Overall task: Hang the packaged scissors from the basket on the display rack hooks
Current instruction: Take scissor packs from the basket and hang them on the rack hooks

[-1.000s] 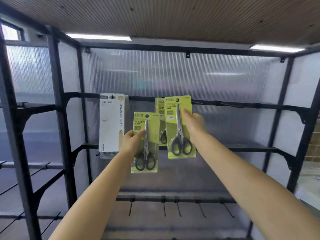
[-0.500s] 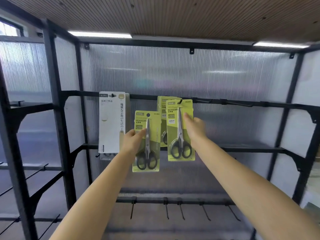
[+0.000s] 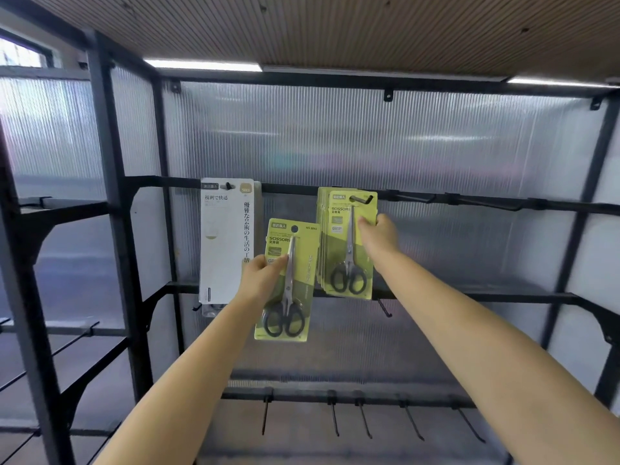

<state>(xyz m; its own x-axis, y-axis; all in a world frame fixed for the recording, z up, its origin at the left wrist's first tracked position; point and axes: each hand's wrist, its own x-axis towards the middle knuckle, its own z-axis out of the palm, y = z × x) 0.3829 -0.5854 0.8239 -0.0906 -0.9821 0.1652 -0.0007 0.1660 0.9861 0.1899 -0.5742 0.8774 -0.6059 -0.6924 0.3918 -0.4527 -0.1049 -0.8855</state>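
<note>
Green card on the hook, 1 more waiting

We seat the right-hand pack (image 3: 349,243) fully along the hook (image 3: 361,198), our right hand (image 3: 377,233) pinching its edge, against the packs behind; our left hand (image 3: 265,276) grips the spare pack (image 3: 288,280) lower, beside the white pack (image 3: 228,239), its hole ready for that hook.

A single wide-angle camera worn on the person's head is looking forward and slightly upward into the black metal display rack (image 3: 110,203), facing its ribbed translucent back panel (image 3: 369,146) squarely. It is sitting about an arm's reach away, with both bare forearms stretching in from the bottom edge. The brown slatted ceiling (image 3: 335,28) is filling the top edge, and the rack's uprights are bowing outward at the left and right edges
</note>
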